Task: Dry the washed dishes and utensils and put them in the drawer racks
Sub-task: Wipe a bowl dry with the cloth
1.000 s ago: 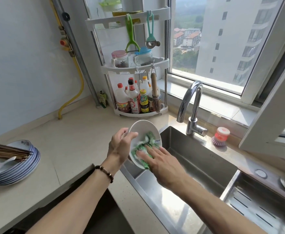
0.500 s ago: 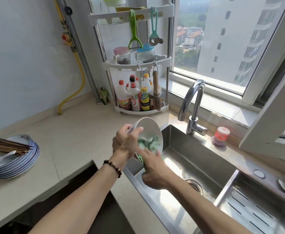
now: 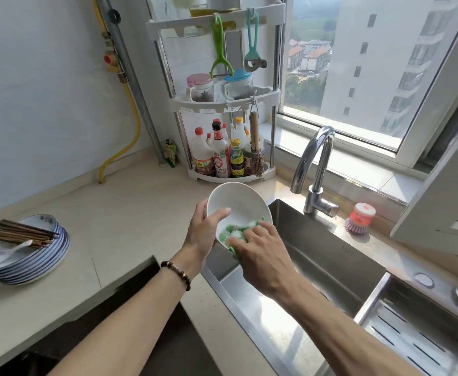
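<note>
left grip: my left hand (image 3: 204, 234) is holding the white bowl (image 3: 237, 204) by its rim, thumb curling over the near edge into the hollow and the fingers going behind it, so this grip is clamped on the bowl.
right grip: my right hand (image 3: 260, 253) is pressing a green and white cloth (image 3: 234, 232) into the lower part of the bowl's inside, the fingers bunching round the cloth and clamping it against the glaze.
bowl: i am tilting it so the mouth is facing me, above the left edge of the steel sink (image 3: 331, 256), just where the worktop (image 3: 130, 213) is meeting the basin.
step in hand: i judge i am drying the inside of this one bowl; the upper inside is showing bare and i cannot tell whether it is dry yet.
waiting pieces: a stack of blue-rimmed plates (image 3: 32, 264) is sitting near the left edge of the worktop, with dark chopsticks (image 3: 19, 233) and a white spoon (image 3: 9, 252) lying on top.
next move: i am thinking the cloth needs to sweep round the rest of the inside and then the outside, with my left hand turning the bowl by the rim to bring fresh surface under it.
drawer: a dark opening (image 3: 108, 329) is showing below the worktop's front edge; no racks are visible in it, so i cannot tell if that is where the bowl is going.
</note>
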A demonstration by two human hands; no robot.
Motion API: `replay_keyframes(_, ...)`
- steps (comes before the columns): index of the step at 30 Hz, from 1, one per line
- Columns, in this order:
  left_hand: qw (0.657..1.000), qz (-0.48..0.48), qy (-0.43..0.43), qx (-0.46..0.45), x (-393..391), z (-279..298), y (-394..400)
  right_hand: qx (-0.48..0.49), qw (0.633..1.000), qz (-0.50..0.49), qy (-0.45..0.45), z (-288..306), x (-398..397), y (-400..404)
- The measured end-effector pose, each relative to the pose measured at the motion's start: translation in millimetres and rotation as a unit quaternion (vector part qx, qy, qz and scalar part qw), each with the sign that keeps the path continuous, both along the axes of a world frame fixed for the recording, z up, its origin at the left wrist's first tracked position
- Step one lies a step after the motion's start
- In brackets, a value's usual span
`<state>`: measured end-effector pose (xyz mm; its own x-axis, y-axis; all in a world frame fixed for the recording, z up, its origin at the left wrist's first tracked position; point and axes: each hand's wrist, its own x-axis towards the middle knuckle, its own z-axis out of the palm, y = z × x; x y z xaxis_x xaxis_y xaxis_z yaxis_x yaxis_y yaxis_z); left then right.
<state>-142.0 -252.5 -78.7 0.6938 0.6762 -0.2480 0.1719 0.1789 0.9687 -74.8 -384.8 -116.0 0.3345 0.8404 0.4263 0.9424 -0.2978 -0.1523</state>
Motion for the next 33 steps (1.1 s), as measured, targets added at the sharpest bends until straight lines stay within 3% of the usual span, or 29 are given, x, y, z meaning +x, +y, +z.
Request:
replay_keyframes(2, 0.993, 0.096, -0.061, 0.016, 5.3, -2.0, -6.9, 0.010, 0.997, 0.024, 0.077, 8.3, -5.9, 2.6)
replay_keyframes(5, 0.989, 0.089, -0.019, 0.114, 7.4, 1.0, -0.3, -0.163, 0.951, 0.069, 0.253, 22.6, -5.0, -3.4)
replay_keyframes(8, 0.996, -0.026, 0.030, 0.081, 2.2, 1.2, 14.8, -0.220, 0.943, 0.046, 0.245, 21.1, 8.6, -6.1)
replay_keyframes(12, 0.990, -0.111, 0.053, 0.067, 5.7, 5.8, 15.7, -0.158, 0.942, 0.063, 0.291, 16.3, 0.8, 4.7)
replay_keyframes(15, 0.994, -0.081, 0.054, 0.040, 6.2, 6.6, 17.1, -0.102, 0.918, 0.135, 0.358, 12.9, -14.9, 5.0)
replay_keyframes(17, 0.994, -0.050, 0.067, 0.075, 5.5, 5.7, 24.4, -0.111, 0.907, 0.155, 0.376, 12.0, -14.6, -2.5)
replay_keyframes(19, 0.989, -0.078, 0.075, 0.097, 2.8, 4.3, 28.8, -0.152, 0.920, 0.144, 0.332, 13.2, -4.1, -12.9)
replay_keyframes(22, 0.978, -0.138, 0.114, 0.111, 1.8, 5.2, 29.1, -0.211, 0.958, 0.082, 0.176, 11.2, 12.7, -16.1)
replay_keyframes(24, 0.975, -0.154, 0.126, 0.096, 3.2, 3.5, 27.3, -0.223, 0.962, 0.047, 0.151, 7.1, 8.4, -10.2)
replay_keyframes(26, 0.977, -0.164, 0.115, 0.066, 5.9, 0.8, 23.4, -0.158, 0.955, 0.062, 0.244, 5.3, -3.4, -1.2)
replay_keyframes(28, 0.984, -0.140, 0.095, 0.053, 6.0, -1.7, 21.5, -0.079, 0.915, 0.120, 0.376, 8.3, -14.7, 3.7)
replay_keyframes(30, 0.989, -0.096, 0.092, 0.069, 4.8, -3.3, 25.9, -0.075, 0.875, 0.151, 0.454, 12.3, -21.9, -0.9)
replay_keyframes(31, 0.988, -0.083, 0.098, 0.086, 3.9, -3.0, 29.5, -0.093, 0.873, 0.151, 0.454, 12.4, -23.1, -5.7)
replay_keyframes(33, 0.984, -0.085, 0.106, 0.118, 1.6, -0.9, 34.9, -0.151, 0.910, 0.133, 0.362, 9.6, -17.8, -13.0)
